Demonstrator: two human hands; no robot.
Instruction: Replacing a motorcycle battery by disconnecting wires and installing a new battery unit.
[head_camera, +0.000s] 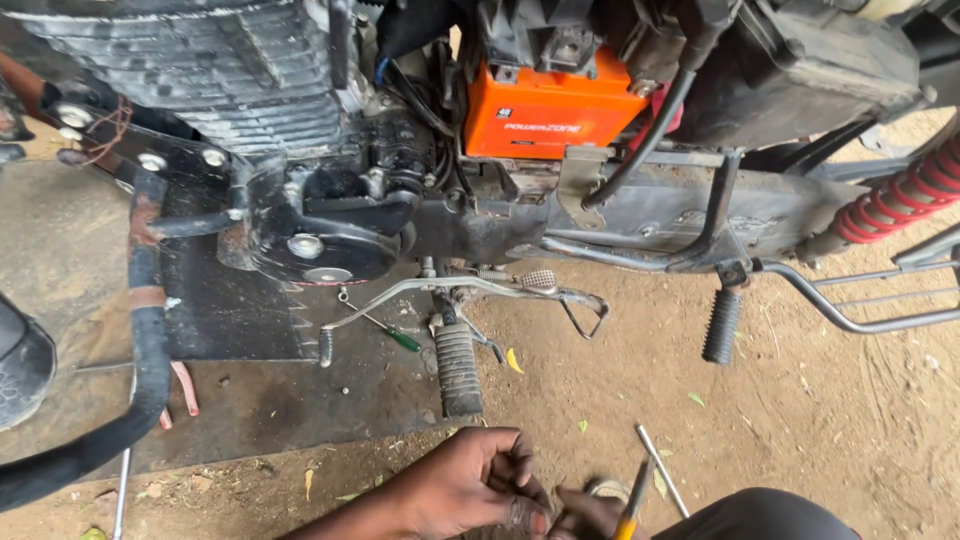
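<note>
My left hand (478, 485) is low in the view above the dirt ground, fingers curled in toward the thumb; I see nothing in it. It meets my right hand (588, 515), which is mostly hidden at the bottom edge and grips a thin yellow-handled tool (633, 500) pointing up. A small metal ring (606, 487) shows just behind the right hand. A bare metal rod (661, 470) lies on the dirt beside them. The motorcycle's front footpeg (458, 368) is straight ahead of my hands.
The motorcycle's engine (250, 80), orange battery (550, 112), rear footpeg (721, 325) and red shock spring (900, 195) fill the top. A green-handled screwdriver (398, 337) and pink-handled pliers (184, 388) lie on a dark mat (250, 400). A black crash bar (148, 340) curves at left.
</note>
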